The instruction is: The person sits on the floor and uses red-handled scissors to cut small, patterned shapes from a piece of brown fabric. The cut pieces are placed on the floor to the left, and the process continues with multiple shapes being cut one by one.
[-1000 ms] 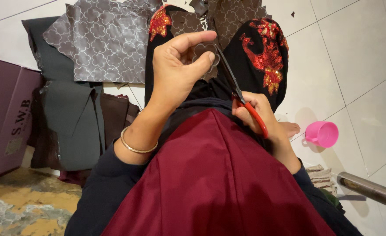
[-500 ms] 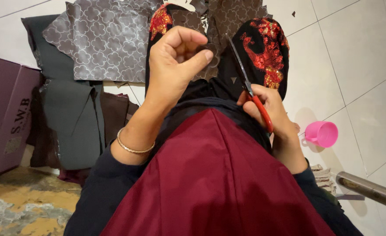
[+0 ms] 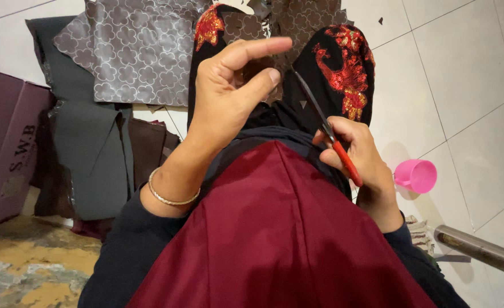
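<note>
White tiled floor [image 3: 468, 74], grey patterned fabric pieces [image 3: 132, 54] spread on it ahead of you, purple box [image 3: 3, 142] far left, pink cup [image 3: 416, 175] right, metal pipe [image 3: 480, 251] beside it. Your left hand [image 3: 229, 97] is raised over your lap, fingers [image 3: 257, 48] half curled, thumb near index, pinching a grey patterned scrap [image 3: 263, 71]; grip partly hidden. Your right hand [image 3: 357, 157] grips red-handled scissors [image 3: 329, 134], fingers closed round the handles, blades pointing up toward the scrap, tips just beside it.
</note>
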Action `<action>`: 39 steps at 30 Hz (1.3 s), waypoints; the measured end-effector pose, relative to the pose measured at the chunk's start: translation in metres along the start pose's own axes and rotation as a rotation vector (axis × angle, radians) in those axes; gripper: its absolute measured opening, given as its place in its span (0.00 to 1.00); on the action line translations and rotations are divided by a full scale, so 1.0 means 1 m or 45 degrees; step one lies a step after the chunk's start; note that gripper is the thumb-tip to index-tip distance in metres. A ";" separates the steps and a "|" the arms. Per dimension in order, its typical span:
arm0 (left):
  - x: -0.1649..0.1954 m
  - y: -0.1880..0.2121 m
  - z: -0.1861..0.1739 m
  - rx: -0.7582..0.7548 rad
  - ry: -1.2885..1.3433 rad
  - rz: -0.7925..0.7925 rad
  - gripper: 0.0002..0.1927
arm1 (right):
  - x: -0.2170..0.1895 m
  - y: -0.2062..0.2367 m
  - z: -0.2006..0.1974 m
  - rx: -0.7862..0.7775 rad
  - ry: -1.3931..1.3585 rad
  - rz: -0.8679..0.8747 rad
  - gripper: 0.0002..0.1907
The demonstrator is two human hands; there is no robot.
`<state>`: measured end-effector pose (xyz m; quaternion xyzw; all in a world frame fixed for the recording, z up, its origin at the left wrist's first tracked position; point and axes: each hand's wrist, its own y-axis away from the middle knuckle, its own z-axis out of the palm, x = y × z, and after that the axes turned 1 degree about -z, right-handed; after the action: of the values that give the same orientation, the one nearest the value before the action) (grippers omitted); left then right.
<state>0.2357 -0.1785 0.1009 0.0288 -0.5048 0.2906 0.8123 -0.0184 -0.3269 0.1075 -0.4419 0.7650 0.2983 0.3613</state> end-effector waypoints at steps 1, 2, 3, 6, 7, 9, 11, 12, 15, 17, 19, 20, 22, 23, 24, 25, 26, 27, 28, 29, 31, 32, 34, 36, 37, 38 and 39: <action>0.001 0.000 0.001 0.016 -0.021 -0.006 0.18 | -0.001 -0.001 -0.002 -0.006 0.009 -0.007 0.26; 0.002 0.001 0.002 0.032 -0.044 -0.010 0.21 | -0.002 0.001 -0.001 -0.015 -0.006 -0.016 0.26; 0.003 0.002 0.002 0.027 -0.039 0.010 0.21 | -0.003 0.001 0.000 -0.023 -0.021 -0.025 0.26; 0.004 -0.004 0.001 0.011 -0.015 0.036 0.23 | -0.006 -0.002 -0.002 -0.030 -0.053 -0.009 0.29; 0.004 -0.006 0.001 0.009 -0.001 0.025 0.24 | -0.007 -0.003 -0.003 -0.030 -0.062 0.004 0.31; 0.005 -0.010 -0.001 -0.002 0.001 0.018 0.25 | -0.010 -0.004 -0.004 -0.033 -0.095 0.017 0.36; 0.007 -0.012 -0.002 -0.012 -0.025 0.019 0.26 | -0.011 -0.008 -0.005 -0.048 -0.122 0.014 0.39; 0.008 -0.012 -0.003 -0.013 -0.040 0.021 0.27 | -0.012 -0.010 -0.005 -0.061 -0.129 0.004 0.41; 0.009 -0.014 -0.006 -0.002 -0.076 0.022 0.28 | -0.014 -0.015 -0.004 -0.093 -0.139 -0.015 0.42; 0.010 -0.015 -0.008 -0.002 -0.078 0.024 0.29 | -0.014 -0.017 -0.003 -0.091 -0.110 -0.026 0.42; 0.011 -0.015 -0.009 -0.001 -0.078 0.026 0.30 | -0.015 -0.019 -0.001 -0.071 -0.049 -0.038 0.42; 0.012 -0.016 -0.010 0.000 -0.080 0.030 0.30 | -0.015 -0.019 0.000 -0.055 -0.070 -0.011 0.42; 0.013 -0.015 -0.012 0.004 -0.085 0.041 0.30 | -0.016 -0.018 0.002 -0.027 -0.112 0.043 0.42; 0.014 -0.015 -0.013 0.007 -0.090 0.041 0.30 | -0.016 -0.018 0.002 -0.020 -0.127 0.048 0.42; 0.015 -0.015 -0.013 0.010 -0.095 0.042 0.30 | -0.016 -0.018 0.003 -0.012 -0.142 0.054 0.42; 0.015 -0.014 -0.013 0.014 -0.102 0.037 0.30 | -0.016 -0.018 0.003 -0.004 -0.157 0.060 0.42; 0.016 -0.014 -0.013 0.010 -0.101 0.035 0.30 | -0.016 -0.018 0.003 -0.017 -0.165 0.054 0.42; 0.016 -0.014 -0.012 0.007 -0.100 0.034 0.31 | -0.016 -0.019 0.004 -0.030 -0.173 0.048 0.42; 0.016 -0.014 -0.013 -0.005 -0.090 0.033 0.31 | -0.016 -0.019 0.005 -0.043 -0.182 0.044 0.42; 0.017 -0.014 -0.014 -0.008 -0.095 0.033 0.31 | -0.016 -0.020 0.006 -0.047 -0.173 0.050 0.42; 0.018 -0.013 -0.015 -0.003 -0.120 0.031 0.31 | -0.016 -0.021 0.009 -0.053 -0.153 0.060 0.42; 0.019 -0.013 -0.015 0.003 -0.130 0.029 0.31 | -0.016 -0.022 0.009 -0.056 -0.140 0.064 0.41; 0.019 -0.011 -0.015 0.014 -0.137 0.022 0.31 | -0.016 -0.020 0.011 -0.061 -0.114 0.073 0.40; 0.020 -0.009 -0.016 0.012 -0.136 0.016 0.31 | -0.017 -0.019 0.013 -0.059 -0.116 0.039 0.39; 0.020 -0.009 -0.016 0.007 -0.138 0.016 0.31 | -0.017 -0.018 0.013 -0.058 -0.117 0.021 0.39; 0.020 -0.008 -0.016 0.003 -0.136 0.016 0.31 | -0.017 -0.018 0.013 -0.051 -0.105 0.027 0.38; 0.020 -0.008 -0.017 0.000 -0.135 0.016 0.31 | -0.016 -0.018 0.013 -0.045 -0.093 0.032 0.38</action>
<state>0.2595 -0.1707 0.1116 0.0410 -0.5471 0.2940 0.7826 0.0074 -0.3168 0.1108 -0.4274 0.7515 0.3321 0.3773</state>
